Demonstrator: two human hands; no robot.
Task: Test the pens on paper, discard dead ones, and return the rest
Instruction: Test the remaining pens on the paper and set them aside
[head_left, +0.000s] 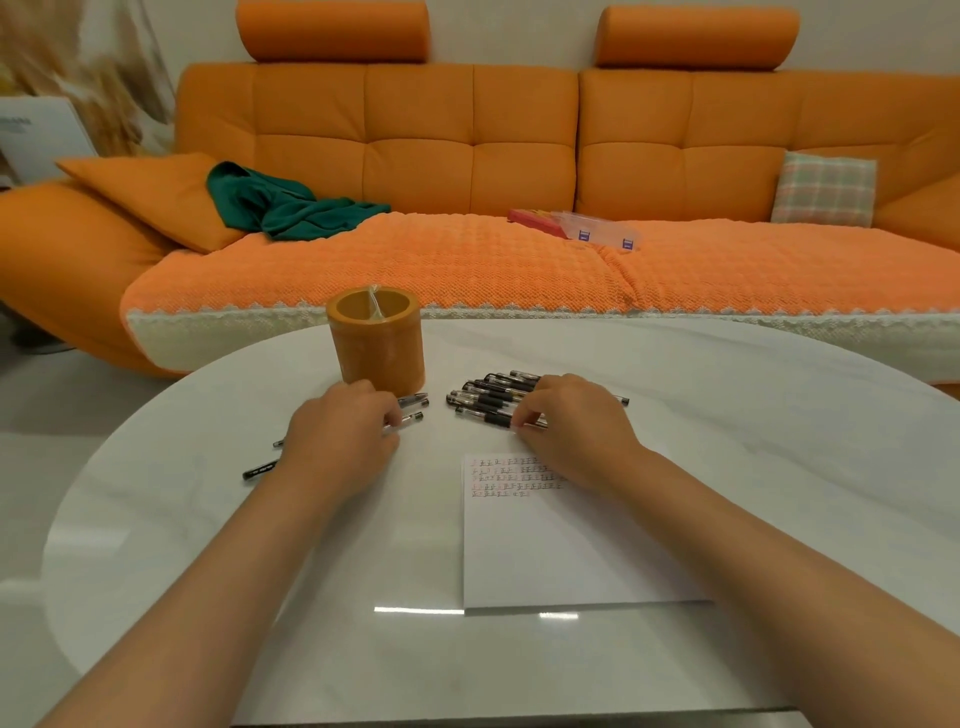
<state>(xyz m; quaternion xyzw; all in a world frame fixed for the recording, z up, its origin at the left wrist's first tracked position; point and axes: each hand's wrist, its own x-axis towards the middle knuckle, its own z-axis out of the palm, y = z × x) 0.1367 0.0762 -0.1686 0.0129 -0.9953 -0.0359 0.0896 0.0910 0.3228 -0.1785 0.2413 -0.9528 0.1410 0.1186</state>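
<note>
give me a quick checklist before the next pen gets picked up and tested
1. Paper has blank room below the test marks: ok.
2. Right hand is on the pen pile, fingers pinching one: ok.
3. Left hand is free to steady the paper: not ok, it is on the pens by the holder.
4. Orange holder is upright: ok.
5. Which pile is dead: cannot tell.

Capped black pens (488, 397) heaped beside orange holder (376, 343); scribbled paper (545, 540) lies flat, perhaps half-filled.
</note>
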